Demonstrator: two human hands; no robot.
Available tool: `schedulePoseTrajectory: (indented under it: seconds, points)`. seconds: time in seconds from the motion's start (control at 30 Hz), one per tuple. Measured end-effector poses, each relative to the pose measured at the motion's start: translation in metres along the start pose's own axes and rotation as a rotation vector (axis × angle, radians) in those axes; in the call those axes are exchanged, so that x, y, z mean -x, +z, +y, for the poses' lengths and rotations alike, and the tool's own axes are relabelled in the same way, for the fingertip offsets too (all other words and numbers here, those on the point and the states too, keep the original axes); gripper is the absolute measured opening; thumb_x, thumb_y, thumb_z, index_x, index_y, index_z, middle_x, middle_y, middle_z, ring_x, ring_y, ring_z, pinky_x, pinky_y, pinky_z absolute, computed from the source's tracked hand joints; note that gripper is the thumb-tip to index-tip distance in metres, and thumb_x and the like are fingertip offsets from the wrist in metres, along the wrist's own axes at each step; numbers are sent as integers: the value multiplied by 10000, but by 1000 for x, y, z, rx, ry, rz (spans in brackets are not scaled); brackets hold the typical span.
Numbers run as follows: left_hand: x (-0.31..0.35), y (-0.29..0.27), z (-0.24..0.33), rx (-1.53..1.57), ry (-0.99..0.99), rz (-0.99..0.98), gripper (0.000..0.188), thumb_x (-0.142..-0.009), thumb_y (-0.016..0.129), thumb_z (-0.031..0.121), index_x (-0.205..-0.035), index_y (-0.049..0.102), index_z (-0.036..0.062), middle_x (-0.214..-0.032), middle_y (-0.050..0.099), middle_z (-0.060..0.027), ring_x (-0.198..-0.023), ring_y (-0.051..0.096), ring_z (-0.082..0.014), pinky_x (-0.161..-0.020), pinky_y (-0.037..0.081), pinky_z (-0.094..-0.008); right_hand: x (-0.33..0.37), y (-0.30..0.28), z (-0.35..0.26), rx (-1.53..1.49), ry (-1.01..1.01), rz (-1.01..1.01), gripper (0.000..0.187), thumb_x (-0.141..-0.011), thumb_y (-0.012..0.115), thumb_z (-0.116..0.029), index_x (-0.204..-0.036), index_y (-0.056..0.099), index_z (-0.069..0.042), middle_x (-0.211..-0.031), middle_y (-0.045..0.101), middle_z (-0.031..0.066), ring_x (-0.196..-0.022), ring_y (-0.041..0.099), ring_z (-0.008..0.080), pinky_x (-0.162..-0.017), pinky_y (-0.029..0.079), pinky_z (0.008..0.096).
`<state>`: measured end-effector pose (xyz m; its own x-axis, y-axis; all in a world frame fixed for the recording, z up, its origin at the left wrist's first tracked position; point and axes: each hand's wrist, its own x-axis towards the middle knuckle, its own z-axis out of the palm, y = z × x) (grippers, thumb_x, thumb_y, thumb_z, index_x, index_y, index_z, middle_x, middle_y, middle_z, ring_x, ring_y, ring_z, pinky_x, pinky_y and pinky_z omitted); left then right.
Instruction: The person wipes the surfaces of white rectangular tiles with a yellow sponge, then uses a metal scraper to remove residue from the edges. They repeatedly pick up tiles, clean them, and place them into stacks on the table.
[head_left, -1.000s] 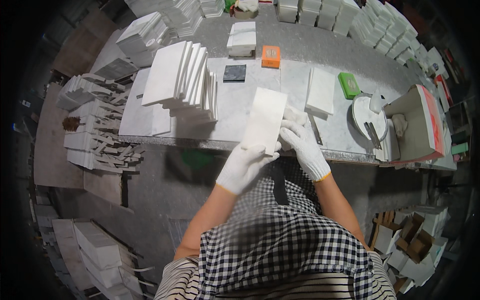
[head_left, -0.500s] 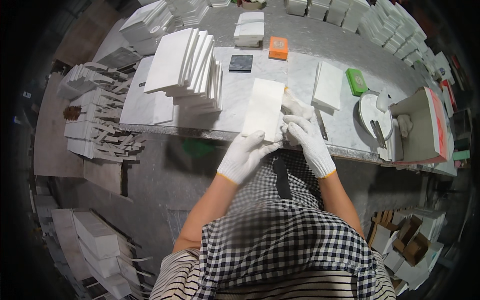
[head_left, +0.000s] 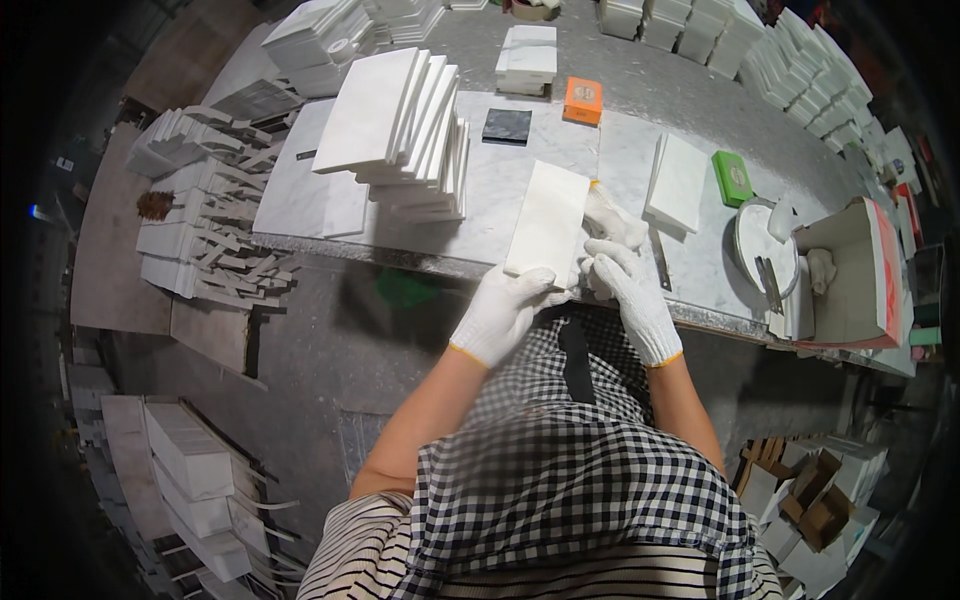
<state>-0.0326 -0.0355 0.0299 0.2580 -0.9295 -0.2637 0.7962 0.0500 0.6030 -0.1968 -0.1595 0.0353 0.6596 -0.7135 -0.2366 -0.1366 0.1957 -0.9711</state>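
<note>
A white rectangular tile (head_left: 548, 218) is held tilted up at the front edge of the marble-topped table. My left hand (head_left: 503, 308), in a white knitted glove, grips its lower edge with the thumb on the face. My right hand (head_left: 632, 300), gloved alike, is closed beside the tile's lower right edge; whatever its fingers hold is hidden. Just beyond it on the table lies a crumpled white glove (head_left: 613, 217) with a yellow edge. A tall stack of white tiles (head_left: 370, 110) stands to the left, and a few more tiles (head_left: 678, 185) lie to the right.
On the table (head_left: 480, 235) are a dark square tile (head_left: 507, 126), an orange box (head_left: 583, 100), a green box (head_left: 732, 178), a white dish (head_left: 752, 238) with tools and an open carton (head_left: 858, 275). Stacked strips (head_left: 225, 240) stand at the left; cardboard (head_left: 825, 500) lies at the lower right.
The whole scene has shifted slightly to the right in the picture. The tile stays in my left hand, and my right hand keeps its place beside it.
</note>
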Motion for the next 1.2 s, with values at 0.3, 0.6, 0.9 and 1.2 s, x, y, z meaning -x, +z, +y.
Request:
schedulePoseTrajectory:
  seconds: [0.3,0.6,0.9,1.2]
  points:
    - [11,10,12,-193,-9,-78,460,-896,682,84,-1299,555,-99,-1126,697,-156,-984,701,-224,-869,575,-332,-5,4,0,-173,-11,18,386,-1007,609,-276,-1280,621,-3,-991,649,5,-831,600,87,-661,488,237]
    - [11,8,15,-240,-39,-129,545,-943,696,223,-1319,529,-135,-1136,703,-212,-967,726,-292,-778,622,-356,-3,10,-3,-476,-53,13,288,-1011,624,-265,-1159,620,-18,-861,550,-56,-694,496,35,-556,390,203]
    - [7,-4,13,-63,-28,-89,531,-1009,630,266,-1335,509,-135,-1210,660,-240,-975,717,-321,-693,655,-422,-10,13,4,-469,-61,105,212,-1001,647,-274,-1034,634,-66,-836,602,-30,-635,541,57,-543,420,196]
    - [-30,-11,24,31,99,198,394,-1014,598,178,-1312,493,-56,-1124,653,-241,-906,706,-352,-694,647,-444,-4,7,-14,-126,9,-7,335,-1047,559,-229,-1275,630,5,-912,671,29,-696,589,67,-599,489,205]
